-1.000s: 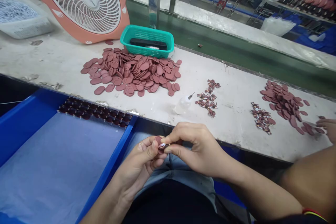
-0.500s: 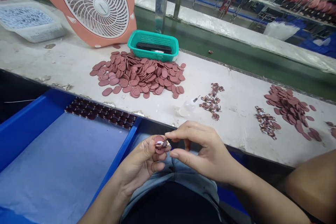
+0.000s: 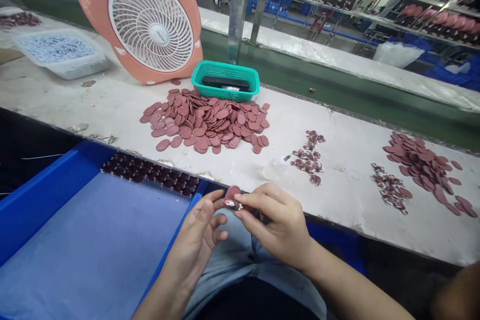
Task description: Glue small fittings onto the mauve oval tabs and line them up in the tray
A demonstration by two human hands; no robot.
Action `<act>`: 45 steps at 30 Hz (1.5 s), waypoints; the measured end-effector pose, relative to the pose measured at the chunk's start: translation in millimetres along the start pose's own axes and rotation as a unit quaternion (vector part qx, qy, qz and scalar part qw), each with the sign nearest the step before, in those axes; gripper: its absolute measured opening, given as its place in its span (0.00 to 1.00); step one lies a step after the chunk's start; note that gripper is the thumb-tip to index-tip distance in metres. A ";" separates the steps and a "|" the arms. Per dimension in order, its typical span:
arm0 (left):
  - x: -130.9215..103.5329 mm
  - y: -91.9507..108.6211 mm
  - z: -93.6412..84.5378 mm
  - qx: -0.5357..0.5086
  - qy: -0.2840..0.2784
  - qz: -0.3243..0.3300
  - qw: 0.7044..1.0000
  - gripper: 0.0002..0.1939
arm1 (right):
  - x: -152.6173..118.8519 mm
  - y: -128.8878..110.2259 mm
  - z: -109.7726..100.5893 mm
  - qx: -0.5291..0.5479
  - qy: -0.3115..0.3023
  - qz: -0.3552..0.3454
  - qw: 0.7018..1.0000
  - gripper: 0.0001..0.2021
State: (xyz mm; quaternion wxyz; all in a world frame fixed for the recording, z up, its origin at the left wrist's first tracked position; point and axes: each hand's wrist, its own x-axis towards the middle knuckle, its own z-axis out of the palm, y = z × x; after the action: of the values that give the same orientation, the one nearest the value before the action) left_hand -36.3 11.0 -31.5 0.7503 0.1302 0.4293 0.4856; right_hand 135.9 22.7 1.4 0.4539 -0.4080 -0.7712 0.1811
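Right hand (image 3: 281, 222): grip closed, thumb and fingers pinching a small dark-and-white piece (image 3: 234, 204) with a reddish-brown oval disc (image 3: 233, 192) upright against it, both above the lap and just off the near edge of the table (image 3: 123, 105). Left hand (image 3: 197, 232): grip partly open, fingers loosely curled beside the disc, contact not determinable. On the table, a large heap of oval discs (image 3: 210, 122) lies before the teal basket (image 3: 225, 95), with a translucent bottle (image 3: 275, 169) nearer the right hand.
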 end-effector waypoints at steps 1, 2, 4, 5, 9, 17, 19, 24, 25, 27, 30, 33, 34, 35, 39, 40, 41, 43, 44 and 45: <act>-0.4 -0.6 0.0 0.011 0.037 0.062 0.997 0.20 | -1.1 1.7 7.5 -0.049 0.020 -0.032 0.998 0.09; -0.9 -1.1 -0.2 0.025 0.062 0.118 0.991 0.18 | -2.3 3.4 15.3 -0.090 0.029 -0.061 0.994 0.10; -1.6 -1.2 -1.6 0.058 0.085 0.186 0.977 0.17 | -3.9 6.4 30.9 -0.146 0.023 -0.108 0.983 0.12; -1.6 -0.6 -3.1 0.074 0.092 0.200 0.973 0.17 | -3.9 7.7 38.3 -0.160 0.017 -0.122 0.979 0.13; 0.8 4.5 -15.4 0.141 0.133 0.196 0.961 0.19 | 0.7 9.7 64.3 -0.161 0.008 -0.138 0.977 0.10; 48.4 39.0 -112.0 0.283 0.295 0.199 0.891 0.22 | -5.6 0.1 62.3 -0.109 -0.039 -0.165 0.979 0.12; 71.5 55.4 -151.5 0.356 0.347 0.194 0.846 0.20 | -13.3 5.9 52.3 -0.114 -0.042 -0.149 0.981 0.11; 113.3 86.1 -217.5 0.542 0.376 0.112 0.743 0.15 | -31.3 27.1 34.5 -0.161 -0.047 -0.099 0.981 0.12; 117.6 89.0 -222.9 0.566 0.379 0.094 0.726 0.16 | -33.4 29.4 32.6 -0.167 -0.047 -0.094 0.980 0.12; 123.8 92.1 -228.5 0.602 0.385 0.066 0.697 0.19 | -36.0 31.7 30.0 -0.176 -0.043 -0.086 0.980 0.12; 130.5 92.7 -231.6 0.636 0.385 0.053 0.666 0.21 | -37.0 32.6 27.5 -0.183 -0.034 -0.081 0.979 0.12; 137.2 91.5 -233.9 0.653 0.386 0.055 0.649 0.22 | -37.6 34.9 26.6 -0.187 -0.034 -0.077 0.979 0.13; 139.4 91.1 -234.6 0.656 0.386 0.055 0.646 0.22 | -37.8 36.0 26.5 -0.189 -0.035 -0.075 0.978 0.13; 141.5 90.7 -235.1 0.658 0.386 0.055 0.644 0.22 | -38.1 37.0 26.5 -0.191 -0.035 -0.075 0.978 0.13; 144.2 90.4 -233.9 0.655 0.390 0.065 0.644 0.20 | -38.7 38.6 23.9 -0.198 -0.033 -0.074 0.977 0.13; 142.1 90.6 -232.2 0.652 0.392 0.077 0.645 0.20 | -38.9 38.7 21.8 -0.199 -0.028 -0.073 0.977 0.14; 138.4 90.7 -229.5 0.648 0.393 0.096 0.645 0.19 | -39.3 39.1 19.0 -0.200 -0.022 -0.074 0.977 0.15; 126.7 89.8 -220.4 0.634 0.406 0.161 0.638 0.20 | -41.3 41.4 11.5 -0.210 0.019 -0.072 0.975 0.16; 119.5 88.6 -213.6 0.623 0.414 0.209 0.630 0.20 | -42.8 43.7 7.3 -0.221 0.059 -0.066 0.971 0.16; 112.0 86.9 -204.8 0.609 0.423 0.264 0.617 0.19 | -44.4 46.5 3.1 -0.233 0.117 -0.056 0.964 0.16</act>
State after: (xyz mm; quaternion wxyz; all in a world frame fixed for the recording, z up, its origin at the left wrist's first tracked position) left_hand -229.8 102.7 -158.7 0.0742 0.4453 0.8433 0.2918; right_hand 166.2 15.8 -54.9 0.4426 -0.4769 -0.7554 -0.0785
